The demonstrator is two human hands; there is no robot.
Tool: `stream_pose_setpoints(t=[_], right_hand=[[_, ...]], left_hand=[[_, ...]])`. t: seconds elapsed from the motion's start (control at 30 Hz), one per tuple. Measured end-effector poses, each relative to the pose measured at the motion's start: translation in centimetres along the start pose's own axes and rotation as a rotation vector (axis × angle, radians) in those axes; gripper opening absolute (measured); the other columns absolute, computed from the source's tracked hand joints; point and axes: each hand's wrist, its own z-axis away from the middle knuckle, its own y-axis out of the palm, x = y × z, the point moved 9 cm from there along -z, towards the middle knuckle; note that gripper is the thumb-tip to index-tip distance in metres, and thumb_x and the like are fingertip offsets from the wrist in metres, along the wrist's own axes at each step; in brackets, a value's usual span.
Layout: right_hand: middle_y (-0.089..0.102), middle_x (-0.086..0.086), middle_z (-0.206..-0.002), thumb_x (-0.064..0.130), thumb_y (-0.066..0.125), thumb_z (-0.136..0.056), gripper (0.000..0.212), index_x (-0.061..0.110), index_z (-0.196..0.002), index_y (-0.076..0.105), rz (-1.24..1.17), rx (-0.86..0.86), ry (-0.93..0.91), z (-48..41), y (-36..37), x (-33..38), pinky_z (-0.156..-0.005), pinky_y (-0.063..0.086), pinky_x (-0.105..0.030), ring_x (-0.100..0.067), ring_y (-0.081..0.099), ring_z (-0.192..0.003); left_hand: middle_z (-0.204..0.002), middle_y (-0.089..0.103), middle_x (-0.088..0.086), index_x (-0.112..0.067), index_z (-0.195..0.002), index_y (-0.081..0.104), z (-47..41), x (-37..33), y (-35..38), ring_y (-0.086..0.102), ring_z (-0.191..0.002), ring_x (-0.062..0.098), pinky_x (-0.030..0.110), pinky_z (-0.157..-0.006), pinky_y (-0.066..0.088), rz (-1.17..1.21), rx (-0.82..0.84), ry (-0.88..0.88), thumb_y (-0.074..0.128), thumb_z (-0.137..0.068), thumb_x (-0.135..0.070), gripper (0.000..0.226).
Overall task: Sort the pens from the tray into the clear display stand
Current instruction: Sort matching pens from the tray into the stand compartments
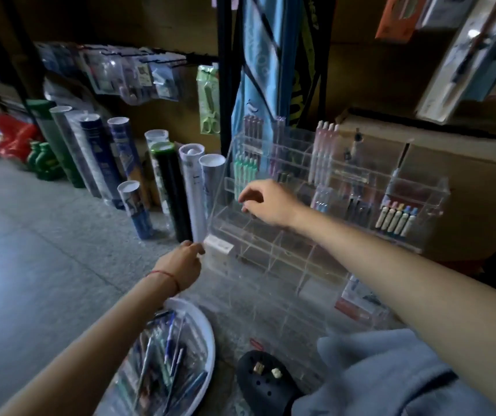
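Found assorted blue and dark pens (168,355) heaped in white round plastic tray (209,337) on grey floor (30,235), long axes running roughly toward clear acrylic display stand (273,244) just beyond. Found left hand (180,264) nearer the tray, above its far rim, fingers (194,246) at the stand's front-left corner; could not tell grip from mere touch. Found right hand (267,202) over the stand's lower compartments, fingers (245,199) loosely curled, apparently empty. Judged the left hand better placed for the next pick.
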Motion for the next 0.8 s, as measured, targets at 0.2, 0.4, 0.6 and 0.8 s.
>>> stream_pose_setpoints(t=[0.2, 0.4, 0.6, 0.8], right_hand=[[0.066, -0.021, -0.105, 0.01, 0.051, -0.09, 0.021, 0.002, -0.101, 0.066, 0.097, 0.471, 0.023, 1.0, 18.3, 1.2, -0.072, 0.047, -0.031, -0.028, 0.062, -0.089], [0.057, -0.016, -0.076, 0.001, 0.045, -0.089, 0.02, 0.005, -0.075, 0.057, -0.13, 0.671, 0.484, 6.0, 32.3, -8.4, -0.046, 0.037, -0.022, -0.018, 0.049, -0.049], [0.047, -0.008, -0.06, -0.003, 0.044, -0.089, 0.023, 0.01, -0.07, 0.047, -0.238, 0.599, 0.723, 8.8, 39.8, -12.5, -0.031, 0.03, -0.015, -0.016, 0.043, -0.042], [0.06, -0.003, -0.081, 0.009, 0.05, -0.091, 0.013, 0.015, -0.083, 0.058, -0.289, 0.423, 0.698, 8.9, 44.0, -11.4, -0.068, 0.046, -0.028, -0.025, 0.061, -0.082]], left_hand=[[-0.121, 0.06, 0.019, 0.0, -0.112, 0.06, 6.2, 14.6, 4.9, 0.056, -0.111, 0.031, 0.03, -0.088, 0.043, -0.064, 0.259, -0.382, 0.042, -0.091, -0.011, 0.029], [-0.124, 0.058, 0.017, -0.001, -0.117, 0.057, 11.8, 20.8, 12.0, 0.055, -0.114, 0.03, 0.031, -0.092, 0.042, -0.002, 0.4, -0.564, 0.037, -0.093, -0.011, 0.033], [-0.122, 0.059, 0.017, -0.002, -0.115, 0.061, 12.5, 22.1, 18.9, 0.055, -0.112, 0.03, 0.032, -0.096, 0.043, 0.217, 0.346, -0.679, 0.043, -0.09, -0.007, 0.031], [-0.139, 0.036, 0.013, -0.009, -0.129, 0.043, 12.3, 21.2, 21.9, 0.032, -0.132, 0.034, 0.051, -0.107, 0.028, 0.287, 0.096, -0.72, 0.046, -0.09, -0.015, 0.039]])
